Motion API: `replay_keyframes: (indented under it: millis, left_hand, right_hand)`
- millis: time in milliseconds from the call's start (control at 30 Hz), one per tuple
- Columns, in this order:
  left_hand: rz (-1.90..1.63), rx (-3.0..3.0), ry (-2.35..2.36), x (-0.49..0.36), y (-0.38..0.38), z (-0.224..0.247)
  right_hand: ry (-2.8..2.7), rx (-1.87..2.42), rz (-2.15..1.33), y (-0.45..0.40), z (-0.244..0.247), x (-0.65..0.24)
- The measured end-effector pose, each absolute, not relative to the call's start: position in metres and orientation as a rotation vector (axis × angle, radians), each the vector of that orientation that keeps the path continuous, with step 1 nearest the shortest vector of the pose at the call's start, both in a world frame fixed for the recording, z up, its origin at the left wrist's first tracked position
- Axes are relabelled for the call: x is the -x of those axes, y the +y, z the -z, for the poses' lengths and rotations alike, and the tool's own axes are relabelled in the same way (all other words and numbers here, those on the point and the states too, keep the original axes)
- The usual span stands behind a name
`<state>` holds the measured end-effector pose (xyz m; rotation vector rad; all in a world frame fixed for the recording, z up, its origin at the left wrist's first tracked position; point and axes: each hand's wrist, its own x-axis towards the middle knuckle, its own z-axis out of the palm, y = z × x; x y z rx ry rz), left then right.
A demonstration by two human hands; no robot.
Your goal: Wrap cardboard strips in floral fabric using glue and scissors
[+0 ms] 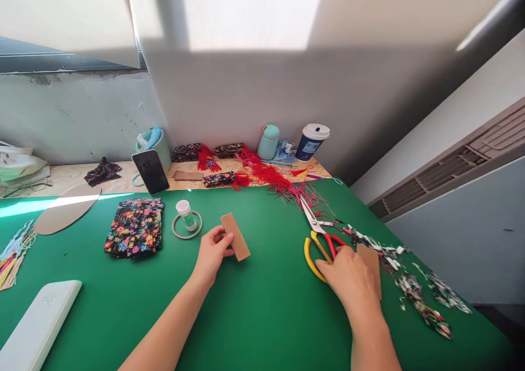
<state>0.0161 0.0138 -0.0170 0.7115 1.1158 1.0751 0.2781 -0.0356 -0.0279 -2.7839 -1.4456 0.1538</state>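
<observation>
My left hand (214, 249) pinches a small rectangular strip of brown cardboard (237, 236) between thumb and fingers, above the green tabletop. On the right, my right hand (350, 272) is closed over the handles of a pair of scissors (315, 224) with red and yellow grips; its fingertips are partly hidden. The blades point away from me toward red threads. A second brown cardboard piece (371, 267) shows beside my right hand, partly covered by it. Left of my left hand, a small glue bottle (186, 215) with a white cap stands within a ring (175, 232).
Folded floral fabric (134, 227) lies at left, near a phone (151, 172) leaning on a basket (163, 146). A white device (43, 322) sits front left. Fabric scraps (424, 304) line the right edge. A flask (268, 142), lidded cup (313, 142) and red tassels (274, 176) are at the back.
</observation>
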Motion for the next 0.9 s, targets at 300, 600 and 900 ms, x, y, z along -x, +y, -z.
replay_keyframes:
  millis: [300, 600, 900]
  left_hand:
    - [-1.066, -0.682, 1.076, -0.019, 0.010, 0.014]
    - [-1.026, -0.604, 1.001, -0.015, 0.011, 0.013]
    - [-1.018, -0.603, 0.954, -0.015, 0.009, 0.006]
  right_hand:
    - [-0.934, 2.513, -0.394, -0.036, 0.018, -0.297]
    - [-0.605, 1.224, -1.075, -0.054, -0.005, -0.259]
    - [-0.676, 1.125, -1.498, -0.119, -0.005, -0.206]
